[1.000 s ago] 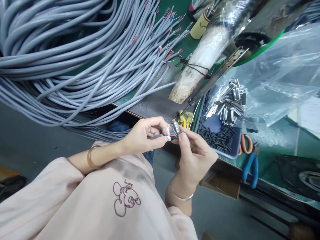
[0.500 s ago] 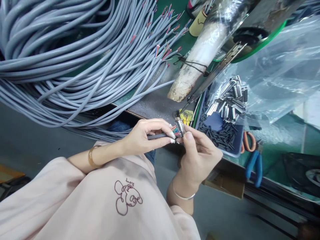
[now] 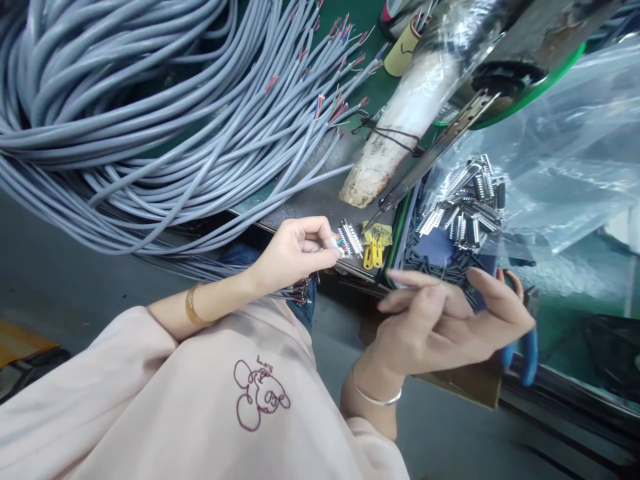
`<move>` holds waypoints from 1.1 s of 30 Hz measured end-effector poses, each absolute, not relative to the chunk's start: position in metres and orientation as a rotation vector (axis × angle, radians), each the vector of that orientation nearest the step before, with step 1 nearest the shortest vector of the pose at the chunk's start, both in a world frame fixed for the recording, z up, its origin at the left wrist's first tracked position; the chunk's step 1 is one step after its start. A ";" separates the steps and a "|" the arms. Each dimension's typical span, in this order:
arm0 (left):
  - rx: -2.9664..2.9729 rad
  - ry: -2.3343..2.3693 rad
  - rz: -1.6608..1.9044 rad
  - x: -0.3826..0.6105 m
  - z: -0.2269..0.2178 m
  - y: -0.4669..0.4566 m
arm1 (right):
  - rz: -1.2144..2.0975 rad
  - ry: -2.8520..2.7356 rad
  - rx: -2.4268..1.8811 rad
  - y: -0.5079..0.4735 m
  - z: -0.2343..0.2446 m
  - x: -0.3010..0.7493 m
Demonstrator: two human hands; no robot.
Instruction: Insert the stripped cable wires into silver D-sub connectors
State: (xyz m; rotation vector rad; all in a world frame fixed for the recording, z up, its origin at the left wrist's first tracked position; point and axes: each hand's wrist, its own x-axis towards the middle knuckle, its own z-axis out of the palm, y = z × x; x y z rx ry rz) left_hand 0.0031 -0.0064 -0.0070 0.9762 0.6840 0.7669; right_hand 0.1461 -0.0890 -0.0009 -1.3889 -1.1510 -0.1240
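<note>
My left hand [image 3: 305, 250] is closed in a pinch on the end of a cable, at its coloured wires. Beyond the fingertips sticks out a metal D-sub connector [image 3: 350, 239] with rows of pins, joined to these wires; most of the cable is hidden by the hand. My right hand [image 3: 445, 323] is off the connector, with its fingers spread and nothing visible in them. It is slightly blurred and hovers before the near edge of a blue tray [image 3: 430, 248], which holds loose connectors [image 3: 470, 207] and short black tubes [image 3: 417, 263].
A large bundle of grey cables [image 3: 165, 133] with stripped ends covers the left of the bench. A soldering iron [image 3: 387, 199] points down beside a white wrapped tube [image 3: 390, 147]. Yellow clips [image 3: 373, 253] lie below it. Blue-handled pliers [image 3: 530, 357] are at right, partly hidden.
My right hand has let go of the connector and moved right, its fingers spreading. My left hand still holds the cable end, with the connector turned slightly and more exposed.
</note>
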 end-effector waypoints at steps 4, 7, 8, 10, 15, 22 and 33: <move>0.951 0.677 0.823 0.008 -0.004 0.000 | -0.045 -1.272 -1.549 -0.091 -0.009 0.149; 0.955 0.671 0.834 0.013 -0.003 0.003 | 0.020 -1.377 -1.583 -0.088 -0.015 0.149; 0.958 0.668 0.838 0.014 -0.003 0.004 | 0.038 -1.391 -1.573 -0.087 -0.016 0.150; 0.961 0.666 0.856 0.017 -0.001 0.006 | 0.060 -1.392 -1.553 -0.082 -0.016 0.150; 0.952 0.663 0.899 0.023 0.002 0.009 | 0.058 -1.359 -1.542 -0.074 -0.012 0.151; 0.902 0.696 0.865 0.022 0.005 0.008 | 0.055 -1.382 -1.560 -0.069 -0.003 0.149; 0.824 0.730 0.821 0.021 0.009 0.010 | -0.132 -1.556 -1.559 -0.066 0.007 0.148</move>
